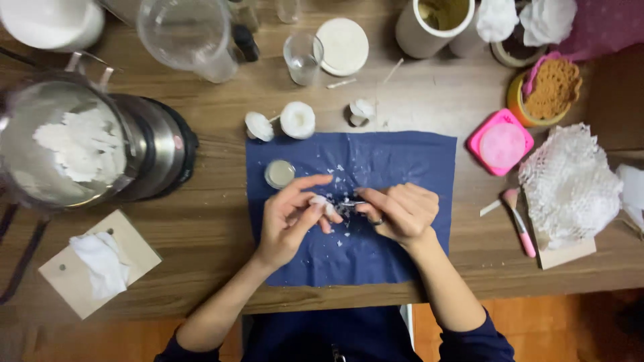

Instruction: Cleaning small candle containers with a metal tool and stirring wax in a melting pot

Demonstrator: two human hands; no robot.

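Observation:
Over a dark blue cloth point(402, 154) on the wooden table, my left hand point(290, 218) pinches a small white wax piece point(320, 201) between thumb and fingers. My right hand point(401, 211) is closed around a thin metal tool point(350, 203) whose tip meets the white piece. White crumbs point(341, 171) lie scattered on the cloth around both hands. A small round metal cup point(279, 173) sits on the cloth just above my left hand.
A steel pot point(64, 144) with white chunks stands at the left. White round lumps point(297, 120) lie above the cloth. A pink round case point(500, 142), white netting point(570, 181), a pink-handled brush point(520, 224), glass cups and jars crowd the back and right.

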